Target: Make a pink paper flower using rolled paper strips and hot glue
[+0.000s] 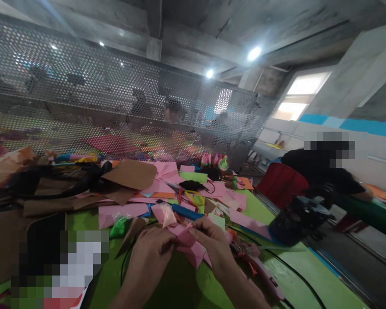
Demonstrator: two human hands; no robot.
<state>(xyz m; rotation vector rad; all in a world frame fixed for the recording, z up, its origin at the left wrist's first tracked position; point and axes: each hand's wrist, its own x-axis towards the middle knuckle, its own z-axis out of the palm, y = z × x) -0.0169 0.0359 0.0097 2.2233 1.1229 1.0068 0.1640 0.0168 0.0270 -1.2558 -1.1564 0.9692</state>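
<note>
Both my hands meet over the green table (116, 266), pinching a folded piece of pink paper (191, 249) between them. My left hand (152, 246) grips its left edge, with the fingertips partly hidden. On the other side, the thumb and fingers of my right hand (210, 240) are closed on its upper right part. Just beyond the paper lie a small bag of pale stuff (169, 215) and a blue stick-like tool (186, 212). Right of my right hand rests a pink glue gun (260, 266) with a black cord.
Pink paper sheets (122, 213), brown cardboard (131, 174) and a green plastic bag (119, 226) clutter the table. Behind rises a perforated metal screen (116, 107). A dark bin-like container (296, 223) stands at the right edge, near a person (324, 167) by a red chair (281, 184).
</note>
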